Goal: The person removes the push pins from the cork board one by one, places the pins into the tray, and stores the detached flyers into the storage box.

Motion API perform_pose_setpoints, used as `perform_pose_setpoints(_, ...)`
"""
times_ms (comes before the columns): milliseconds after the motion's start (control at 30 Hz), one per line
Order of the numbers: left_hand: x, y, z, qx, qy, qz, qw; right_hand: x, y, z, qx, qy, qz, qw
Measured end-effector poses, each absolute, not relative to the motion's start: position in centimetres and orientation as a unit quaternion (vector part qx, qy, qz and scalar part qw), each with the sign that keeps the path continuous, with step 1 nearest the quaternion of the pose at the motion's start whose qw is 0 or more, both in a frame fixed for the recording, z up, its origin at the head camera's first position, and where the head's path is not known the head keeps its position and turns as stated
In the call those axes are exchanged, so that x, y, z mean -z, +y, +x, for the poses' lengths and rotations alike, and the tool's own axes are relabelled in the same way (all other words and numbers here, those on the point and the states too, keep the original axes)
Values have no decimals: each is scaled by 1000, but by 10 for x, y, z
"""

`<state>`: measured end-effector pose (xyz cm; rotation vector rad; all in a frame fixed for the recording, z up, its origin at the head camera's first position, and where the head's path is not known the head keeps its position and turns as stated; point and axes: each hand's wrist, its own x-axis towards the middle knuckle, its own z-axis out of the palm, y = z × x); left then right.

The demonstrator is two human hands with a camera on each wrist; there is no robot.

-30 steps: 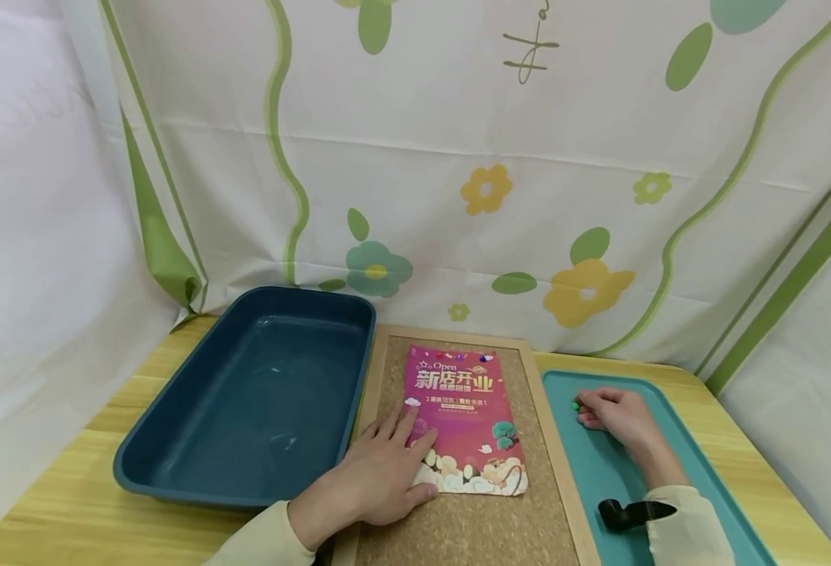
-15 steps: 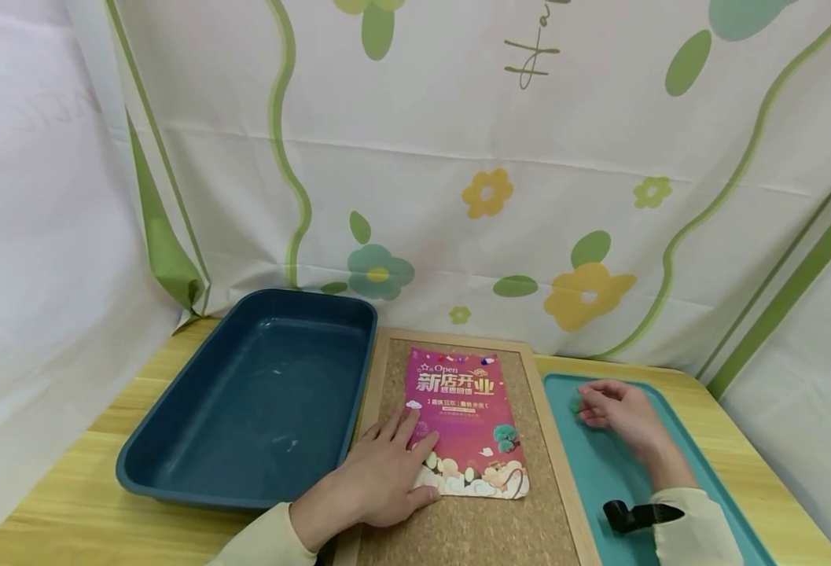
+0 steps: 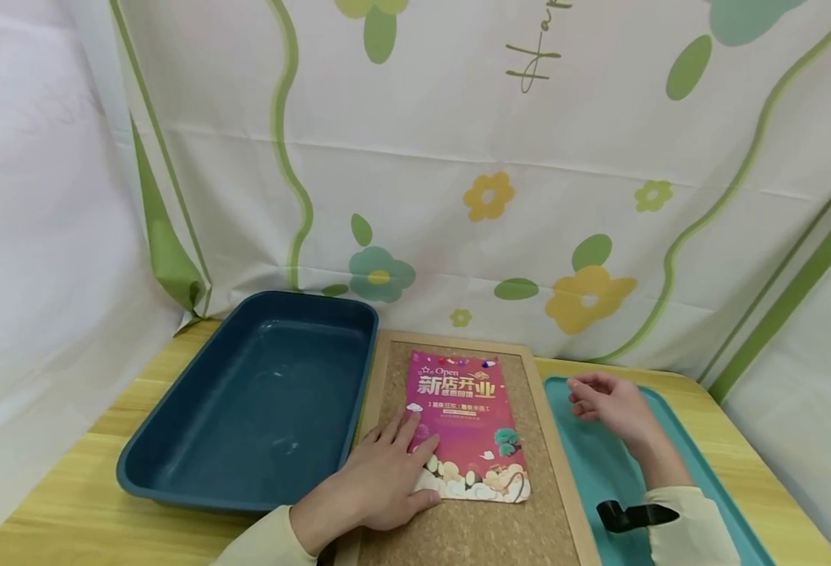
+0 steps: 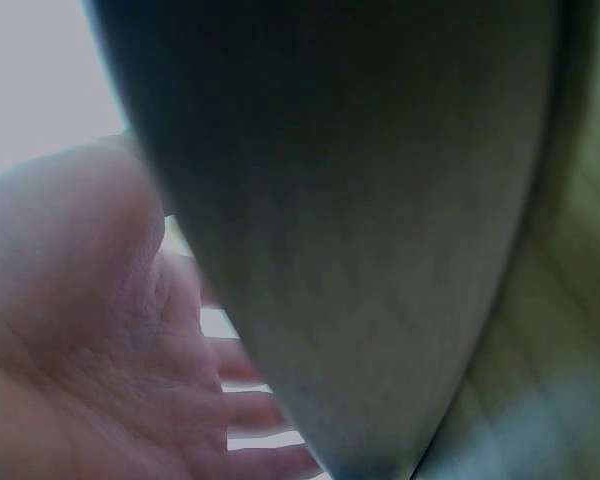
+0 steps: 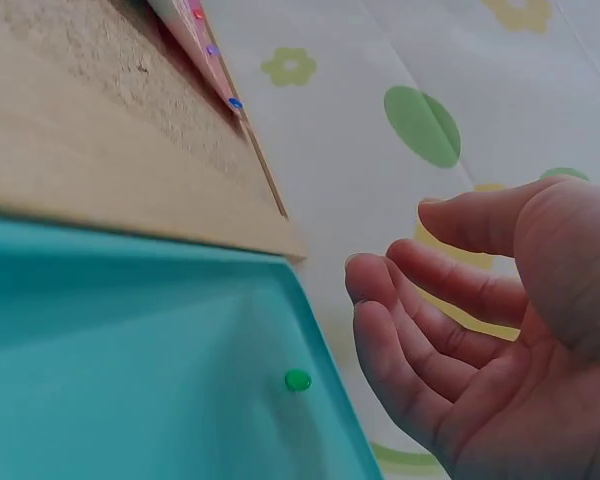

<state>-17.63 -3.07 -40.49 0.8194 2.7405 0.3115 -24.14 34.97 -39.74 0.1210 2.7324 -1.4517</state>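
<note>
A pink and purple poster (image 3: 466, 424) lies on a wood-framed cork board (image 3: 500, 534). My left hand (image 3: 390, 475) rests with spread, straight fingers on the poster's lower left and the cork beside it. Over the far end of a teal tray (image 3: 599, 487) is my right hand (image 3: 609, 405), its fingers loosely bent, with nothing between thumb and fingertips. In the right wrist view a green push pin (image 5: 297, 380) is in the tray, apart from that hand (image 5: 480, 310); in the head view the pin is hidden. The left wrist view is largely blocked by a dark, blurred surface.
A deep dark-blue basin (image 3: 259, 409) stands left of the board on the wood-grain table (image 3: 68, 487). Behind everything hangs a flowered white cloth (image 3: 415, 204), with more cloth at both sides. A black strap mount (image 3: 634, 516) sits at my right wrist.
My right hand has let go of the green push pin that showed at its fingertips earlier, and has lifted slightly away. The left hand stays on the poster.
</note>
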Motion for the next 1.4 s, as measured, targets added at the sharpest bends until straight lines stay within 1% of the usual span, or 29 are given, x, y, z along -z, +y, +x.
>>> perform_pose_setpoints(400, 409, -30, -176, -101, 945, 286, 127, 393, 341, -240, 469, 883, 10, 18)
perform_pose_setpoints(767, 412, -29, -176, -111, 942, 291, 127, 395, 337, -241, 475, 880, 5, 18)
perform_pose_setpoints(1400, 407, -31, -176, -106, 943, 290, 125, 393, 327, -240, 464, 885, -28, 16)
